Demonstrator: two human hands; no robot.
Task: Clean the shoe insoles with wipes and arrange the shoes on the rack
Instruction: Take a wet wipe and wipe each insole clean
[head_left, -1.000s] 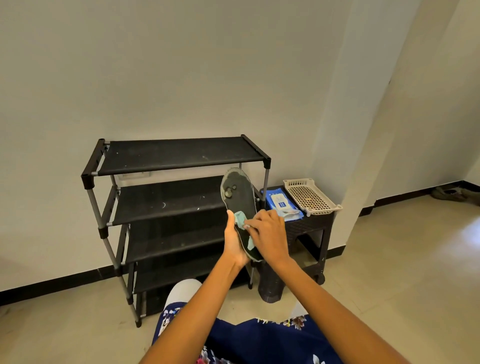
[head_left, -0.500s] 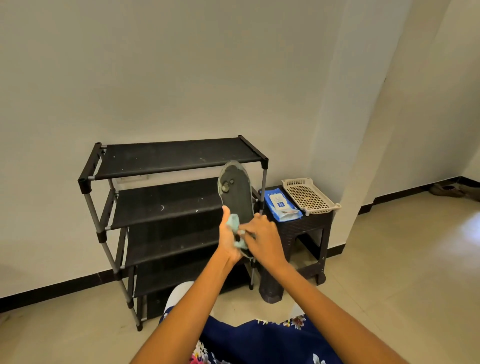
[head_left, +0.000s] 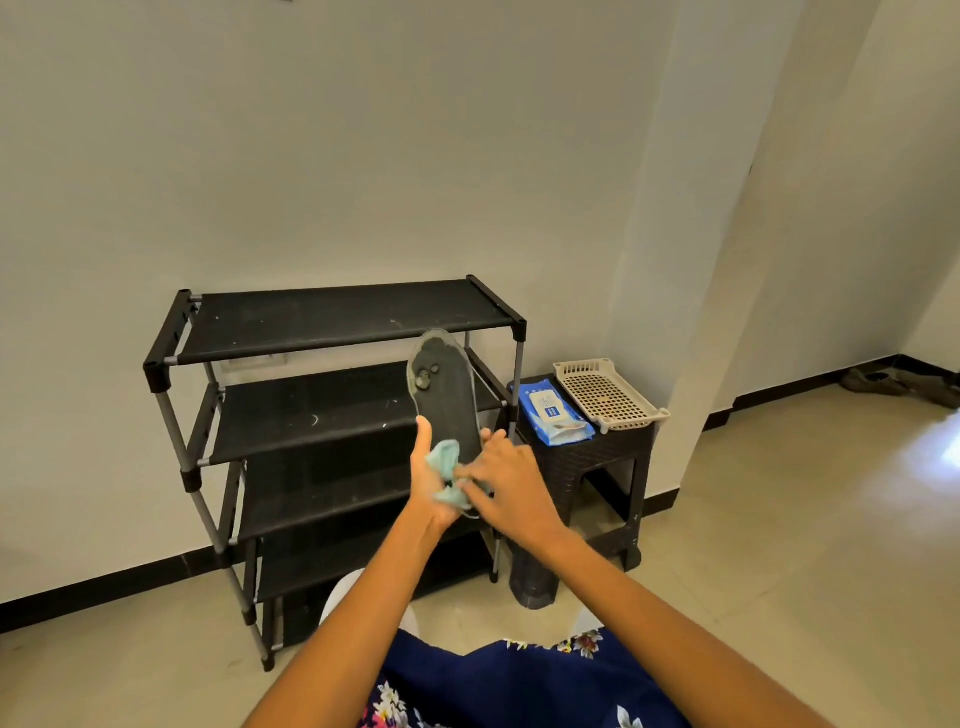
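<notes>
I hold a dark grey shoe insole (head_left: 445, 395) upright in front of the black shoe rack (head_left: 332, 317). My left hand (head_left: 428, 483) grips its lower end from the left, thumb pointing up. A crumpled pale green wipe (head_left: 445, 462) lies against the insole's lower part. My right hand (head_left: 511, 491) pinches the wipe from the right with curled fingers. The insole's toe end shows worn light patches. No shoes stand on the rack's shelves.
A blue pack of wipes (head_left: 553, 411) and a cream perforated tray (head_left: 608, 395) sit on a dark plastic stool (head_left: 618, 462) right of the rack. Shoes (head_left: 904, 387) lie by the far right wall. A white shoe (head_left: 343, 592) shows by my knee.
My right hand has dragged the wipe down the insole toward its lower end, and my view has shifted slightly. The left hand keeps its grip.
</notes>
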